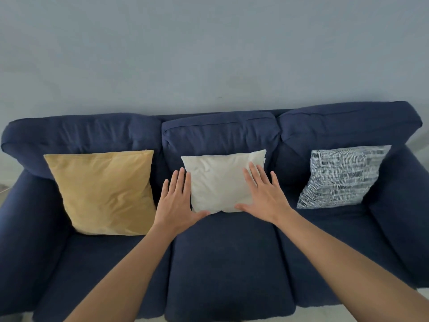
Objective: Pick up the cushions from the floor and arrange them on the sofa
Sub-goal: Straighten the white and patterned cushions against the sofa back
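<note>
Three cushions lean on the sofa [227, 263] back: white cushion [220, 182] central, yellow cushion [102, 194] left of it, patterned cushion [341, 177] right. Left hand [177, 203] and right hand [267, 194] flank the white cushion, fingers spread flat, each grip holding nothing.

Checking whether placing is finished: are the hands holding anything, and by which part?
Nothing is gripped. Both hands are open flat: left hand at the white cushion's left edge, right hand on its right side.
</note>
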